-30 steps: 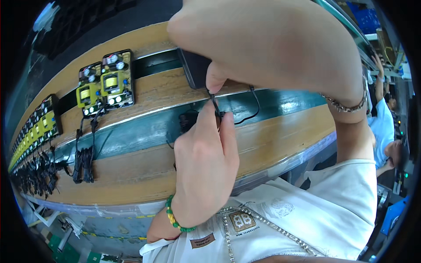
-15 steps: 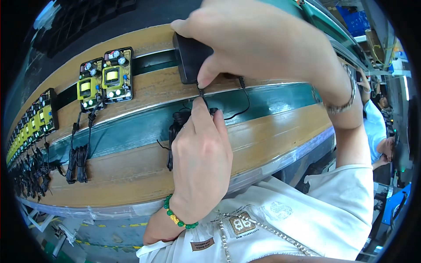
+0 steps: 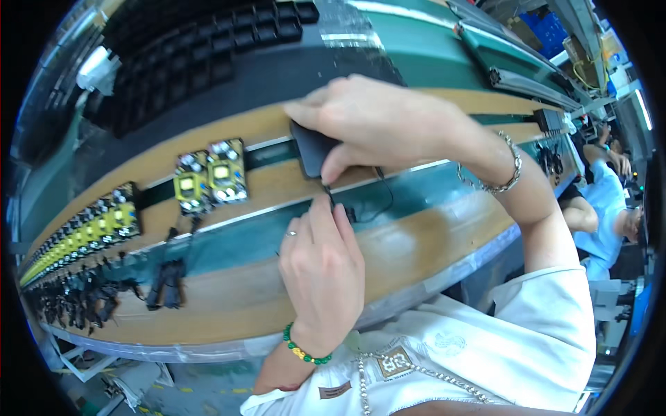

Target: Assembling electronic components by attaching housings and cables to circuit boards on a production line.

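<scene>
A black power adapter case (image 3: 311,154) lies across the narrow slot in the wooden bench. My right hand (image 3: 371,121) grips it from above, fingers over its far edge and thumb at its near end. At that near end, my left hand (image 3: 322,267) pinches the black cable (image 3: 327,190) where it leaves the case. A second thin black cable (image 3: 388,201) hangs in a loop below my right hand. Most of the cable bundle is hidden behind my left hand. To the left stand two uncovered circuit boards (image 3: 227,172) in black half-shells, with yellow transformers showing.
A long row of similar boards (image 3: 90,225) runs off left, with coiled black cables (image 3: 166,283) in front. Black compartment trays (image 3: 208,59) sit beyond the bench. At the far right are another black adapter (image 3: 548,120) and a person in light blue (image 3: 602,201).
The whole view has shifted, so the bench sits lower and more of the trays shows. Both hands keep their hold on the adapter and its cable.
</scene>
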A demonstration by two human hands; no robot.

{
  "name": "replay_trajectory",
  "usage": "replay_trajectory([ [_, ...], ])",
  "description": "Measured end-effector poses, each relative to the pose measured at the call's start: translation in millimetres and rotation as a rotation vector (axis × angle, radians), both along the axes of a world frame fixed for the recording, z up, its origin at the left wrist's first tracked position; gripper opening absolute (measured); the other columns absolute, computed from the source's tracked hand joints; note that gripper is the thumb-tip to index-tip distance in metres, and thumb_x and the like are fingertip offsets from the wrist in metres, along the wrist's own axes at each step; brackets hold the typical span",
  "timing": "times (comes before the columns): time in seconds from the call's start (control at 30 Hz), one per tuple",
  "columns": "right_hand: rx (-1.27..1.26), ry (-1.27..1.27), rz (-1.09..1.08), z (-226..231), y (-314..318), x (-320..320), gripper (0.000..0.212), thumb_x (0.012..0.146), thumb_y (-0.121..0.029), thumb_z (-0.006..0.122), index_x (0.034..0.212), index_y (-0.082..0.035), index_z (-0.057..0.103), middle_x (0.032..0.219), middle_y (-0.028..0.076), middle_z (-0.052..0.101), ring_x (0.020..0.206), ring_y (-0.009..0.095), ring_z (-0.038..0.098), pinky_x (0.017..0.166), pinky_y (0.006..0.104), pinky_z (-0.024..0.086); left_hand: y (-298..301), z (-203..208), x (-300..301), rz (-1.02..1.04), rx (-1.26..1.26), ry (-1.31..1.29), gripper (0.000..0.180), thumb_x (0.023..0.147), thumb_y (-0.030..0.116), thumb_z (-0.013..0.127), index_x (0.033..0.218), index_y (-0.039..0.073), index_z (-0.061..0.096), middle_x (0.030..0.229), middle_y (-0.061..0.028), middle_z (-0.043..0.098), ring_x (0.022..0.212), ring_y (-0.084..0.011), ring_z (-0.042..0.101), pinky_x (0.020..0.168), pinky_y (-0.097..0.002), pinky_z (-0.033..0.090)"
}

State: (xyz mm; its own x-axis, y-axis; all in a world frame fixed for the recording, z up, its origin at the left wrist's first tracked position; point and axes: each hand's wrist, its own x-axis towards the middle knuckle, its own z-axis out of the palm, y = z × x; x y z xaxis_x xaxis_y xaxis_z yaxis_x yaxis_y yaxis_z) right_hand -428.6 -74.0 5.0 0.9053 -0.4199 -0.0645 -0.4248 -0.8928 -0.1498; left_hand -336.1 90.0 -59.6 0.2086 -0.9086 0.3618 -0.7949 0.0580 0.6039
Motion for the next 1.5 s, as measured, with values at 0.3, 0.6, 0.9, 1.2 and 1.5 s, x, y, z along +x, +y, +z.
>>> replay_trajectory([
  [0.3,0.109,0.007,-0.037,26,-32,53,0.036,0.073,-0.024,0.083,0.081,0.006,0.065,0.073,0.011,0.066,0.061,0.03,0.061,0.064,0.0331,0.053,7,5,13,0.012,-0.128,0.065,0.023,0.086,-0.004,0.064,0.108,-0.006,0.062,0.088,-0.0167,0.068,0.071,-0.029,0.061,0.069,-0.0374,0.052],
  [0.6,-0.018,-0.275,0.012,-59,-141,125,0.009,0.077,-0.007,0.073,0.076,0.002,0.071,0.08,0.012,0.066,0.071,0.028,0.061,0.07,0.0354,0.053,5,10,16,-0.003,-0.144,0.438,0.02,0.091,-0.002,0.061,0.111,-0.004,0.063,0.087,-0.0129,0.068,0.068,-0.0223,0.06,0.068,-0.0301,0.051],
  [0.9,-0.248,-0.507,0.244,30,30,16,0.011,0.085,-0.009,0.068,0.093,-0.001,0.067,0.09,0.009,0.057,0.07,0.025,0.054,0.067,0.0351,0.048,-4,20,38,-0.146,-0.161,1.901,0.043,0.108,0.033,0.037,0.125,0.0,0.058,0.096,-0.0141,0.067,0.079,-0.0174,0.057,0.071,-0.0323,0.047],
  [1.2,0.505,-0.929,-0.064,44,70,-16,0.035,0.083,-0.017,0.074,0.114,-0.005,0.063,0.113,0.011,0.061,0.093,0.027,0.061,0.083,0.036,0.05,13,10,44,-0.922,0.08,1.979,0.051,0.109,0.039,0.037,0.13,-0.003,0.055,0.108,-0.0177,0.063,0.089,-0.0206,0.059,0.076,-0.0364,0.048],
  [1.5,0.64,-0.475,0.323,14,72,-18,0.067,0.079,-0.021,0.079,0.139,-0.011,0.051,0.131,0.016,0.053,0.103,0.03,0.061,0.087,0.0386,0.051,45,-2,57,-0.16,-0.001,1.631,0.034,0.106,0.027,0.047,0.118,-0.003,0.058,0.109,-0.0149,0.064,0.092,-0.0208,0.061,0.082,-0.0363,0.05],
])
